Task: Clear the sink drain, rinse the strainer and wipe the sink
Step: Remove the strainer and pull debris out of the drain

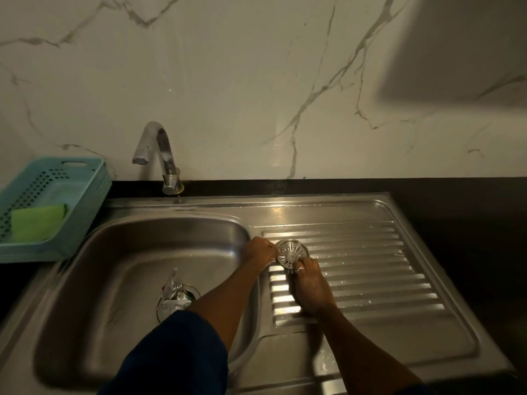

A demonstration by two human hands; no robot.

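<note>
A round metal strainer (292, 251) with slots sits on the ribbed drainboard (370, 269), just right of the steel sink basin (137, 252). My left hand (260, 251) grips its left rim. My right hand (309, 282) pinches its near edge from below; a ring shows on one finger. In the basin, crumpled wrappers and debris (173, 295) lie over the drain hole, partly hidden by my left forearm and its blue sleeve (176, 354).
A chrome tap (159, 155) stands behind the basin, with no water running. A teal plastic basket (85, 195) at the left holds a green sponge (38, 222). Black countertop (456, 212) lies right of the drainboard, below a marble wall.
</note>
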